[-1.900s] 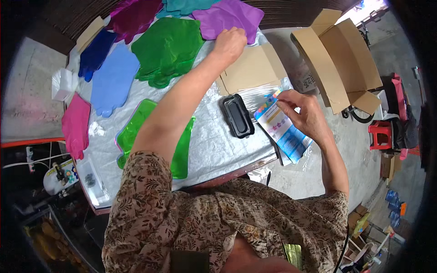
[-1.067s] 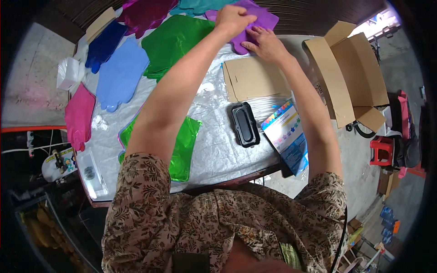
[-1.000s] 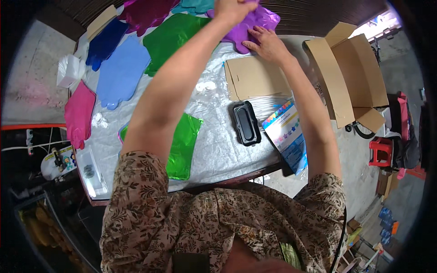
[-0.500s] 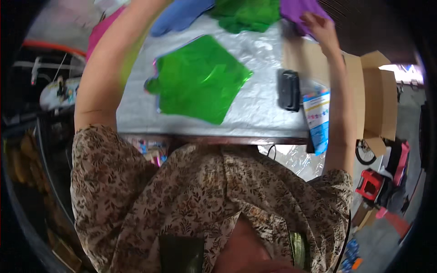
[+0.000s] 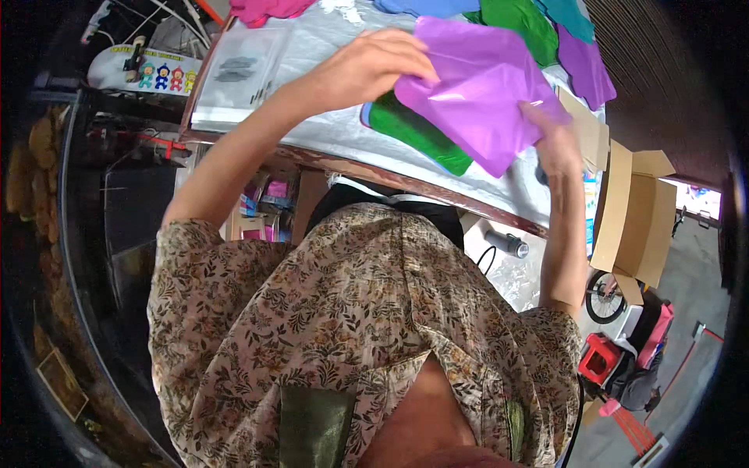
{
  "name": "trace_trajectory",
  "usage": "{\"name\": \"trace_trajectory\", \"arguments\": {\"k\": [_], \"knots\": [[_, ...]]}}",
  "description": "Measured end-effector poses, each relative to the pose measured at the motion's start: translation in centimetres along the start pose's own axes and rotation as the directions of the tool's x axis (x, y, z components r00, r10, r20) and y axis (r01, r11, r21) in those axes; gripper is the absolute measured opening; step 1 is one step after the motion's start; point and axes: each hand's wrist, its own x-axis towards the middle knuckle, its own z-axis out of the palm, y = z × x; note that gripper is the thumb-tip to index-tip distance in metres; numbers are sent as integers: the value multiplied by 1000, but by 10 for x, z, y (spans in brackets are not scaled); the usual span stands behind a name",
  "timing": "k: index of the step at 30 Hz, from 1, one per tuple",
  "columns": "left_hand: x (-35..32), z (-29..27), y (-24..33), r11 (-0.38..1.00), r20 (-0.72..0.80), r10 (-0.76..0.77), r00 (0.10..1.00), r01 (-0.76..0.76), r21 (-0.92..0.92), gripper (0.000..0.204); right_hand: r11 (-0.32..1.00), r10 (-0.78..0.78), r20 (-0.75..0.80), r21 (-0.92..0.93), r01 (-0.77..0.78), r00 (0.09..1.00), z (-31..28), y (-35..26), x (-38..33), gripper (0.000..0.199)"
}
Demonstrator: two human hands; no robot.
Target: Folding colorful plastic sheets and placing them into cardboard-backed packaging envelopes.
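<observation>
A shiny purple plastic sheet (image 5: 476, 78) hangs spread between my two hands above the table. My left hand (image 5: 374, 69) pinches its left edge, fingers pressed together on it. At its right edge my right hand (image 5: 554, 140) grips the sheet between thumb and fingers. Beneath it on the table lies a shiny green plastic sheet (image 5: 417, 134), partly covered by the purple one. Farther back are a pile of green sheets (image 5: 519, 31), another purple piece (image 5: 587, 70), a teal one (image 5: 568, 15) and a blue one (image 5: 429, 6).
Pink pieces (image 5: 269, 9) and a clear plastic sleeve (image 5: 238, 69) lie at the table's far left. An open cardboard box (image 5: 636, 218) stands off the right edge. Below the table edge lies a grey bottle (image 5: 507, 243). A red-and-black item (image 5: 599, 357) sits on the floor at right.
The purple sheet has come from the far right pile to over the green sheet. My left hand has moved onto its left edge. The view has shifted and turned.
</observation>
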Motion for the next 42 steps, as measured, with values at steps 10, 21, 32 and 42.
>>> {"name": "trace_trajectory", "arguments": {"k": [10,21,32,42], "knots": [[-61,38,-11,682,-274,-671,689,718,137,17,998,34,-5,-57,-34,999,-19,38,25,38],[-59,51,-26,667,-361,-728,583,724,-175,13,993,-10,-38,-115,6,999,-24,38,21,31],[-50,45,-8,547,-266,-811,521,837,-28,16,981,-60,-37,-185,52,998,-27,43,22,22],[-46,39,17,603,-404,-729,552,797,0,20,978,-41,-72,-205,26,997,-20,30,9,18]]}}
